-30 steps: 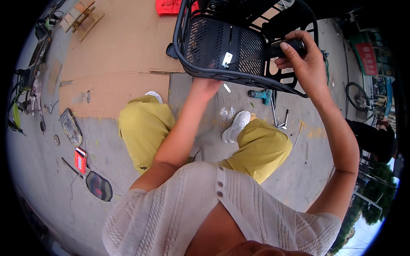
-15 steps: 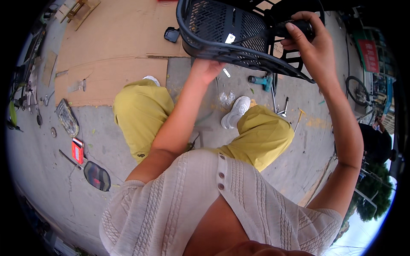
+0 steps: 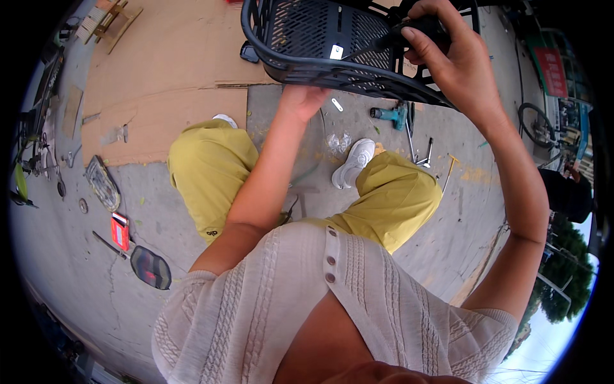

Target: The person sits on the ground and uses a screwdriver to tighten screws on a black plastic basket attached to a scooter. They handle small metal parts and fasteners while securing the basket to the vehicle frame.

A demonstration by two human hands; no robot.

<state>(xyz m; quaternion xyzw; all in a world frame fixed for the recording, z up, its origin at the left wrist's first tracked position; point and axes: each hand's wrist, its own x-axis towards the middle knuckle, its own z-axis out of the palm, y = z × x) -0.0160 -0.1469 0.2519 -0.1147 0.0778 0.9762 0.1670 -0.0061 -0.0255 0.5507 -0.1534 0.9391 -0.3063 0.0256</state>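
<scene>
A black plastic lattice basket (image 3: 384,69) hangs at the top of the view, tilted, partly cut off by the frame edge. Inside it, a small white plate (image 3: 336,52) with a hole lies against the slotted floor. My right hand (image 3: 459,64) is closed around the thick black handle of a screwdriver (image 3: 385,42); its thin shaft slants down-left toward the plate. Whether the tip touches a fastener is too small to tell. From below, my left hand (image 3: 304,101) reaches to the basket's near underside; its fingers are hidden behind the basket.
On the concrete lie a teal power drill (image 3: 389,115), metal wrenches (image 3: 419,157), a yellow-handled tool (image 3: 452,168) and a white strip (image 3: 337,104). Cardboard (image 3: 166,70) covers the far left floor. A red box (image 3: 119,232) and dark oval mirror (image 3: 151,267) lie left. A person (image 3: 566,195) is far right.
The basket, both hands and the screwdriver have shifted slightly left and upward in view. My right hand keeps its hold on the handle, and my left hand remains under the basket.
</scene>
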